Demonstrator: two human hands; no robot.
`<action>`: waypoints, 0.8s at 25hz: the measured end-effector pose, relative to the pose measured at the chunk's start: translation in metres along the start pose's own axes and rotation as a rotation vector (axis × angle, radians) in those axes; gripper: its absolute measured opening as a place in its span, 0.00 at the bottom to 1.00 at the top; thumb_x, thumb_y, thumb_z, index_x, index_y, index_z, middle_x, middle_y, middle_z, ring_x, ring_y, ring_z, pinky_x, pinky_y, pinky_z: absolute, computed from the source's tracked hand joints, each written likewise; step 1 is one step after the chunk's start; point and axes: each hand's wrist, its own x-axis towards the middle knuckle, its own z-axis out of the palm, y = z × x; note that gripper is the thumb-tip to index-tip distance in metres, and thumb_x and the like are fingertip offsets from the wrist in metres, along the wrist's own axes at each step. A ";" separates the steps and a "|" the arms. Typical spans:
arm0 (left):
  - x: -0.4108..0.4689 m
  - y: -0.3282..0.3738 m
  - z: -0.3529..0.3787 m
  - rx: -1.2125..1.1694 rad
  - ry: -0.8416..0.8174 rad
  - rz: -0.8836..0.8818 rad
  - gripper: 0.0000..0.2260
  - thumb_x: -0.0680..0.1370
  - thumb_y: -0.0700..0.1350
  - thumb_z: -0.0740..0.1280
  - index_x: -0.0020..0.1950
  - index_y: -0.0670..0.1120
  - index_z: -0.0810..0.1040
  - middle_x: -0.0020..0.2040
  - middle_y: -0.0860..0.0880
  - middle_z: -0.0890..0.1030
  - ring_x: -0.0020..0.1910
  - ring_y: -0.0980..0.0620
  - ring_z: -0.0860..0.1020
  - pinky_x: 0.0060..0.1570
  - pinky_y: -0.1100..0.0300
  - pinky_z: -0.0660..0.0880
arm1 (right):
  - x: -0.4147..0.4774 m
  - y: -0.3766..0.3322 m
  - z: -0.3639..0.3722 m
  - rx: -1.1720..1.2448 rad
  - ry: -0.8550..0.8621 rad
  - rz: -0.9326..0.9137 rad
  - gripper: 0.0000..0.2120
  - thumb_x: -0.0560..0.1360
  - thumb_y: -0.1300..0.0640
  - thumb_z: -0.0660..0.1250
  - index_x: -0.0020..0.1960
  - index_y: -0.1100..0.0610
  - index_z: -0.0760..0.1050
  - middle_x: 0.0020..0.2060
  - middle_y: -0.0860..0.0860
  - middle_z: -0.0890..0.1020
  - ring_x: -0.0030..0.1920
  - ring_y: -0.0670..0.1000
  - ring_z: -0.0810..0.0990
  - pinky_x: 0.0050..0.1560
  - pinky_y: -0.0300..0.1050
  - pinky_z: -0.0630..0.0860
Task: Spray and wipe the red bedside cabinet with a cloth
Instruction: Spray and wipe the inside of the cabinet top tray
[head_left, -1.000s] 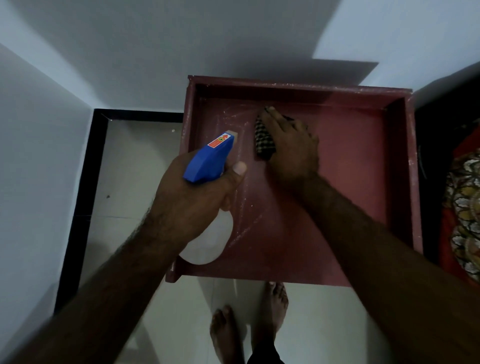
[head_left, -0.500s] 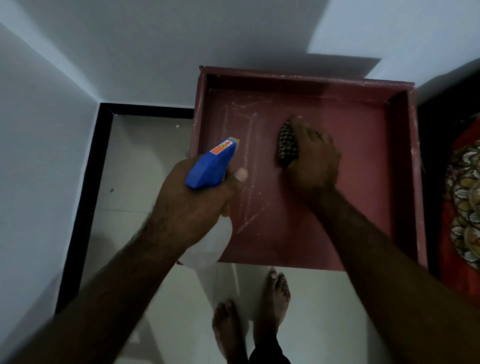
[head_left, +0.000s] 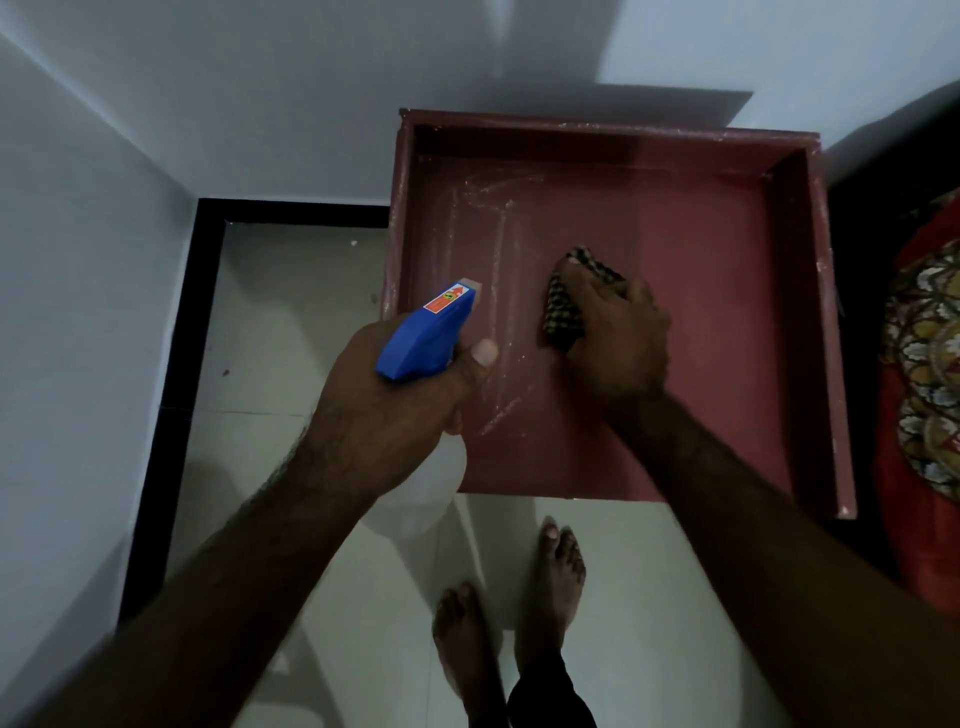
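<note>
The red bedside cabinet (head_left: 727, 291) stands against the wall, its recessed top streaked with whitish wet marks on the left half. My right hand (head_left: 618, 343) grips a bunched checked cloth (head_left: 563, 317) and presses it on the cabinet top near the middle. My left hand (head_left: 395, 410) holds a spray bottle (head_left: 426, 332) with a blue trigger head and a white body, over the cabinet's front left corner, nozzle pointing away toward the wall.
White walls close in behind and on the left. A black skirting strip (head_left: 171, 395) borders the pale tiled floor (head_left: 291, 332) left of the cabinet. A red patterned fabric (head_left: 924, 384) lies to the right. My bare feet (head_left: 519, 613) stand in front.
My right hand has dragged the cloth from the back left of the cabinet top toward the middle and nearer to me. The left hand keeps hold of the spray bottle in much the same place.
</note>
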 end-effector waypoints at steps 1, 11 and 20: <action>-0.002 -0.001 0.000 -0.004 0.006 -0.006 0.25 0.69 0.67 0.64 0.43 0.45 0.79 0.33 0.49 0.83 0.33 0.55 0.82 0.37 0.75 0.74 | -0.008 -0.008 0.003 0.008 -0.004 -0.051 0.40 0.67 0.63 0.69 0.77 0.45 0.66 0.71 0.46 0.76 0.60 0.61 0.72 0.54 0.55 0.69; -0.028 -0.008 0.000 0.020 0.038 -0.028 0.27 0.67 0.71 0.62 0.41 0.47 0.79 0.33 0.54 0.83 0.33 0.60 0.82 0.31 0.78 0.70 | -0.057 -0.019 0.004 0.089 -0.033 -0.127 0.39 0.65 0.61 0.65 0.76 0.47 0.68 0.69 0.48 0.78 0.59 0.62 0.73 0.56 0.55 0.69; -0.047 -0.023 0.009 -0.011 0.035 -0.030 0.22 0.68 0.70 0.64 0.42 0.51 0.77 0.33 0.53 0.83 0.32 0.59 0.82 0.33 0.79 0.70 | -0.085 -0.030 0.009 0.090 -0.057 -0.130 0.39 0.65 0.62 0.65 0.76 0.47 0.69 0.69 0.47 0.79 0.60 0.62 0.74 0.56 0.56 0.70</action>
